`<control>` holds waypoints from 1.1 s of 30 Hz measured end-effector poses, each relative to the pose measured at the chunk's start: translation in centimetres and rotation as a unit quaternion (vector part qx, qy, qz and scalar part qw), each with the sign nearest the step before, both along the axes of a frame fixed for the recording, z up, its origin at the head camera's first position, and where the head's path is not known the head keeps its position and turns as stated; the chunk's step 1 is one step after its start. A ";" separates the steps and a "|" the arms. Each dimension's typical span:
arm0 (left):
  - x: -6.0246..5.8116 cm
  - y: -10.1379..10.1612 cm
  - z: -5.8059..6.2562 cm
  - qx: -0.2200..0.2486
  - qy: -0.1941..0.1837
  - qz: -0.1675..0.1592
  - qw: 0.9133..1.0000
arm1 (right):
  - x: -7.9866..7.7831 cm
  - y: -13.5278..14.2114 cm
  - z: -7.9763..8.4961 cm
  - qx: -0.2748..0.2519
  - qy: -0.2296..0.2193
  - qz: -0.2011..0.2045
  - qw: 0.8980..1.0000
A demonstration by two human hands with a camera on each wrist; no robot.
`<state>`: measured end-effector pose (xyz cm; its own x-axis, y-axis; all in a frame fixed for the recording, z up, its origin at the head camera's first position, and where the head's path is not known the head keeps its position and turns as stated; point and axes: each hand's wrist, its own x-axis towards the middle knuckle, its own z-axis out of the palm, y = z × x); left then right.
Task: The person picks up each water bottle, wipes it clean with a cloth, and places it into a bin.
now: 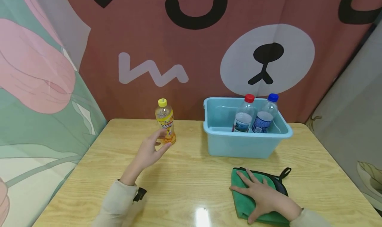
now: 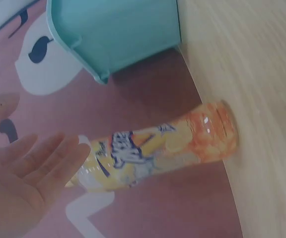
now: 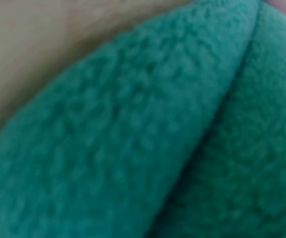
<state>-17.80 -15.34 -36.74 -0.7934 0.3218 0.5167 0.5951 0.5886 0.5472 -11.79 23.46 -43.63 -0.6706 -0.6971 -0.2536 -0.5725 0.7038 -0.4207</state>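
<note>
A drink bottle (image 1: 166,122) with a yellow cap and orange-yellow label stands upright on the table, with a little orange liquid at its base. My left hand (image 1: 150,150) reaches toward it, thumb and fingers apart and nothing gripped. In the left wrist view the fingers (image 2: 58,161) overlap the bottle's (image 2: 158,151) upper part. My right hand (image 1: 262,195) rests with spread fingers on a folded green cloth (image 1: 241,208) with dark trim and a black loop. Close up in the right wrist view, the fuzzy green cloth (image 3: 108,134) fills most of the picture.
At the back right stands a light blue plastic bin (image 1: 238,145). Inside it lean a red-capped bottle (image 1: 244,115) and a blue-capped bottle (image 1: 265,115). A printed curtain (image 1: 194,54) hangs right behind the wooden table (image 1: 185,187).
</note>
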 end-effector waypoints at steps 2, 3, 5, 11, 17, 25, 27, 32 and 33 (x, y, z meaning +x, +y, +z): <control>-0.5 -0.3 0.2 0.005 0.001 0.015 1.000 | 0.1 -0.3 0.1 0.008 0.003 -0.010 1.000; -0.7 -0.4 0.2 0.007 0.000 0.025 1.000 | 0.2 -0.4 0.1 0.009 0.002 -0.016 1.000; -1.1 -0.7 0.4 0.014 -0.002 0.045 0.999 | 0.3 -0.6 0.2 0.007 0.001 -0.025 1.000; -2.3 -1.0 0.7 0.046 -0.001 0.082 0.996 | 0.4 -0.6 0.5 -0.019 0.012 -0.036 0.999; -3.1 -1.1 1.0 0.054 0.006 0.094 0.994 | 0.2 0.0 0.6 -0.060 0.033 -0.024 0.997; -4.8 -1.8 1.1 0.071 -0.025 0.126 0.989 | 0.3 1.7 0.4 -0.142 0.093 -0.007 0.985; -5.4 -1.9 1.0 0.077 -0.043 0.135 0.987 | 0.2 2.2 0.3 -0.193 0.085 -0.011 0.977; -7.1 -1.6 0.4 0.106 -0.092 0.145 0.979 | 0.3 3.4 0.4 -0.301 -0.022 -0.064 0.951; -7.5 -1.5 0.3 0.113 -0.098 0.145 0.978 | 0.4 3.6 0.5 -0.312 -0.040 -0.080 0.946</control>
